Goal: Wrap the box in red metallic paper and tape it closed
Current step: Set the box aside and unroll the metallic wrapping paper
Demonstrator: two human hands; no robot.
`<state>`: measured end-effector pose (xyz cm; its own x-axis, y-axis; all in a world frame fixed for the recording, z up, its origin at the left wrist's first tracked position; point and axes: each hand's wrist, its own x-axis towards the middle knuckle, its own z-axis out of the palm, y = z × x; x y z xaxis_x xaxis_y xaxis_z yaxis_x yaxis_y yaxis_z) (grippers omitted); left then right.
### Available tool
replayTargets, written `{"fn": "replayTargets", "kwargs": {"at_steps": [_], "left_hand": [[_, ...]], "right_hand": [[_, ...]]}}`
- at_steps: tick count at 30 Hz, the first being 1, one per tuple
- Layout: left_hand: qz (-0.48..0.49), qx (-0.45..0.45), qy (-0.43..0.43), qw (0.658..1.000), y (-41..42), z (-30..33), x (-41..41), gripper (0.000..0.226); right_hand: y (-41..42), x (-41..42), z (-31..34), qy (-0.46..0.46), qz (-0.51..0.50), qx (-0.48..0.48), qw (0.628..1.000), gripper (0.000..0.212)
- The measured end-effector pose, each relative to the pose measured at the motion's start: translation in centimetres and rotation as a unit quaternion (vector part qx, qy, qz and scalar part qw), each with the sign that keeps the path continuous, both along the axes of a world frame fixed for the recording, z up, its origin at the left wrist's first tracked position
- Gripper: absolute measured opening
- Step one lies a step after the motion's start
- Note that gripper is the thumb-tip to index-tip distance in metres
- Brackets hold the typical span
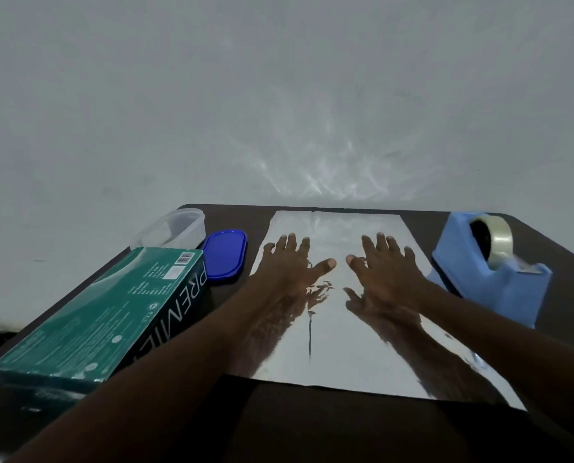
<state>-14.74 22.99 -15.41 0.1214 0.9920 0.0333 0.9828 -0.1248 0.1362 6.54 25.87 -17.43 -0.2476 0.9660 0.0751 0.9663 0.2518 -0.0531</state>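
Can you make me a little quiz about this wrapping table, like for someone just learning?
1. True or false: the green box already sits on the shiny paper.
2. What stands to the right of the paper?
A. tape dispenser
B. scissors
C. ribbon
3. Fill in: the left hand and right hand have their fingers ____ over the paper.

Key: 1. false, it lies beside the paper; 2. A; 3. spread
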Motion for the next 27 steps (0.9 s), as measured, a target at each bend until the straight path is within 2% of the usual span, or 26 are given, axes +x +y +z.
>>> {"fn": "replayTargets", "kwargs": {"at_steps": [3,6,9,18,22,25,27], "left_hand": [[0.0,-0.012,0.009,1.0,-0.2,-0.1,0.7,0.093],[-0.006,-0.011,0.033,0.999,-0.5,-1.1,0.6,0.095],[-0.004,0.022,0.043,0.999,-0.6,-1.7,0.2,0.097],[-0.004,0.008,0.032,0.999,-0.8,-1.1,0.3,0.096],[0.012,0.017,0.017,1.0,-1.2,0.4,-0.4,0.089],[0.01,0.029,0.017,0.999,-2.0,2.9,-1.6,0.077],[0.012,0.031,0.02,0.999,-2.5,4.8,-2.6,0.069]], "right_hand": [[-0.2,-0.3,0.7,-0.015,0.016,0.016,1.0,0.077],[-0.5,0.0,-0.1,-0.002,-0.003,-0.002,1.0,0.088],[-0.5,0.2,-0.2,0.019,-0.027,-0.018,0.999,0.075],[-1.1,0.4,0.4,0.015,-0.022,-0.019,0.999,0.075],[-1.6,0.0,1.2,0.029,-0.04,-0.041,0.998,0.077],[-2.7,-0.8,2.9,-0.021,-0.004,-0.034,0.999,0.07],[-3.3,-2.0,4.4,0.016,0.002,-0.018,1.0,0.062]]}}
